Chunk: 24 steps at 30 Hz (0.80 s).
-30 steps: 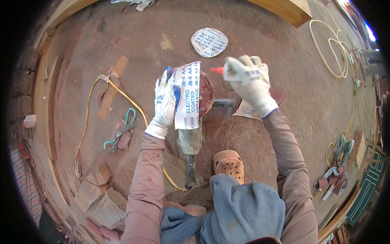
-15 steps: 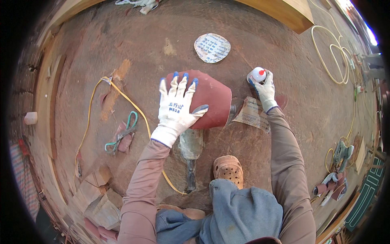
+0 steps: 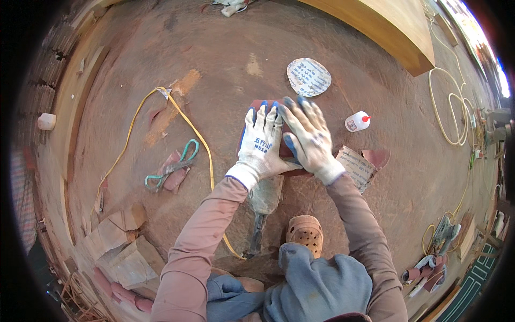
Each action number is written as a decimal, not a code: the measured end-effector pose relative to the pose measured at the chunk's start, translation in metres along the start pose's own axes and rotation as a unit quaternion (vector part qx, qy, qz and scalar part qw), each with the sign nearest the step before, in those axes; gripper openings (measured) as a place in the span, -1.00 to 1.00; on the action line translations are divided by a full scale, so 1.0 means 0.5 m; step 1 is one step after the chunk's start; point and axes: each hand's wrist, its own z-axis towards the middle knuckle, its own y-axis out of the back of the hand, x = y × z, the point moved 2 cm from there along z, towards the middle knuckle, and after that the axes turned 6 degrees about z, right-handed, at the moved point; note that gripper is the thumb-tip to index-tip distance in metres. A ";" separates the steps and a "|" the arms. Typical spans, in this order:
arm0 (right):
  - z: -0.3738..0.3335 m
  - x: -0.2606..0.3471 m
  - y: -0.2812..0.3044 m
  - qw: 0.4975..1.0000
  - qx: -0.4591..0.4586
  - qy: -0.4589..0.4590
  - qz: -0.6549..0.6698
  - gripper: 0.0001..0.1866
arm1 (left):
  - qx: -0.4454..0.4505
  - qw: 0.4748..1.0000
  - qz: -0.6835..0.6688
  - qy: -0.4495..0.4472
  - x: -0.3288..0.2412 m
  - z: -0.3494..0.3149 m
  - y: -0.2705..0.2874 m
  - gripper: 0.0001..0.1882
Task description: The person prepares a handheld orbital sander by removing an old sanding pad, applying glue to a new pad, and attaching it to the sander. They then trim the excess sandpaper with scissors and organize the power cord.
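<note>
Both my hands, in white gloves with blue fingertips, press flat on a reddish-brown sandpaper sheet (image 3: 295, 173). My left hand (image 3: 260, 144) lies on its left part, fingers pointing away from me. Close beside it, with fingertips nearly meeting, my right hand (image 3: 312, 138) rests with fingers stretched out. Most of the sheet is hidden under the gloves. A grey power tool (image 3: 265, 194) lies beneath it, its handle toward me. To the right, a white squeeze bottle (image 3: 357, 122) with a red tip lies on the floor, and nothing holds it.
A round paper-backed sanding disc (image 3: 309, 77) lies beyond my hands. Torn sandpaper (image 3: 355, 166) is at right. Teal-handled scissors (image 3: 185, 158) and a yellow cord (image 3: 205, 145) lie left. A large wooden beam (image 3: 383, 29) spans the far right. My brown clog (image 3: 304, 234) stands near the tool.
My right hand has let go of the squeeze bottle, leaving it on the floor, and moved left onto the sandpaper beside my left hand. The view has shifted somewhat.
</note>
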 end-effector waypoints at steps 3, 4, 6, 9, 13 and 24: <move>0.016 -0.048 -0.066 0.997 0.023 -0.053 0.049 -0.40 | -0.014 0.998 -0.054 0.016 0.009 0.001 -0.008 0.48; 0.016 -0.048 -0.075 0.997 0.029 -0.053 0.047 -0.40 | -0.036 0.997 -0.064 0.023 0.016 -0.001 -0.016 0.49; 0.015 -0.046 -0.075 0.997 0.046 -0.056 0.035 -0.40 | -0.050 0.996 -0.070 0.010 0.019 -0.004 -0.019 0.50; 0.011 -0.033 -0.078 0.998 0.040 -0.043 -0.019 -0.41 | -0.066 0.996 -0.064 -0.007 0.021 -0.002 -0.021 0.53; 0.002 -0.018 -0.071 0.994 0.060 -0.024 -0.084 -0.34 | -0.024 0.999 -0.034 -0.003 0.014 -0.014 0.006 0.54; 0.004 -0.013 -0.083 0.995 0.065 -0.051 -0.048 -0.33 | 0.053 0.999 0.013 0.001 0.021 -0.017 0.026 0.46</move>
